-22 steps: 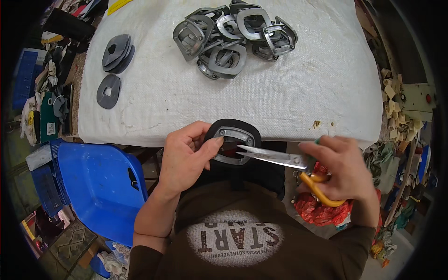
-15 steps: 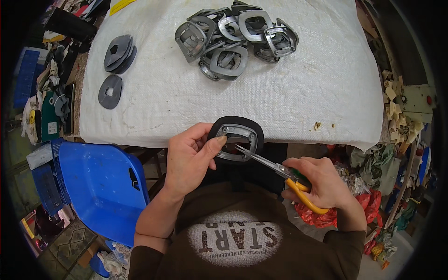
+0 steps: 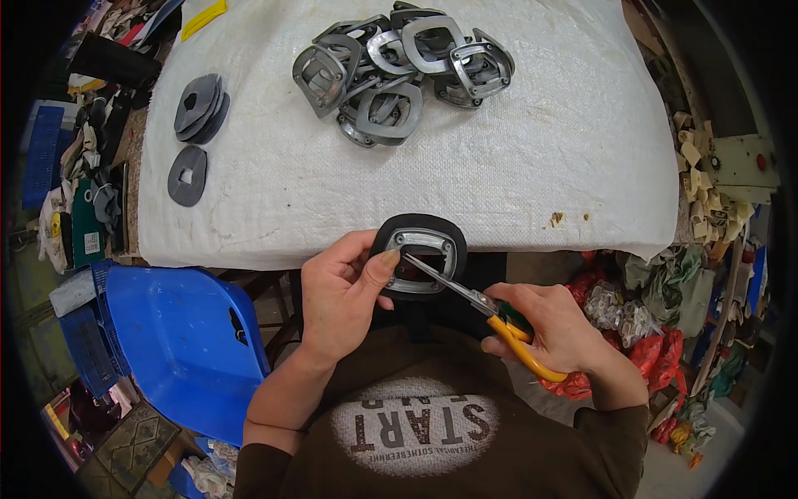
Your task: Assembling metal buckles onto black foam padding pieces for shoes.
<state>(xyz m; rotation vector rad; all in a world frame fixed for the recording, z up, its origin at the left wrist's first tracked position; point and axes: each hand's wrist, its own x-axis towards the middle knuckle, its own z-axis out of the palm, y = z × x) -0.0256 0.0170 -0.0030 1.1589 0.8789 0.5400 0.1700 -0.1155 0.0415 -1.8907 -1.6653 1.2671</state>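
Note:
My left hand (image 3: 342,287) pinches a rounded-square metal frame (image 3: 450,251) backed by a wider black pad (image 3: 416,219), close to the table's front edge. The thumb lies on the frame's left side. In my right hand (image 3: 553,324) is a pair of scissors (image 3: 478,301) with yellow handles. Their blades look nearly together, and the tips point into the frame's opening beside my left thumb. Whether the blades touch the pad cannot be made out.
On the white-covered table (image 3: 291,191) lies a heap of similar metal frames (image 3: 389,112). Grey pads (image 3: 199,108) are stacked at the left, with a single grey pad (image 3: 184,185) nearer. A blue plastic tub (image 3: 183,341) stands at lower left; red plastic bags (image 3: 657,358) lie at right.
My right hand has brought the scissors left, so their tips now reach inside the frame's opening by my left thumb. The blades look closer together. The table and its contents have shifted slightly in view.

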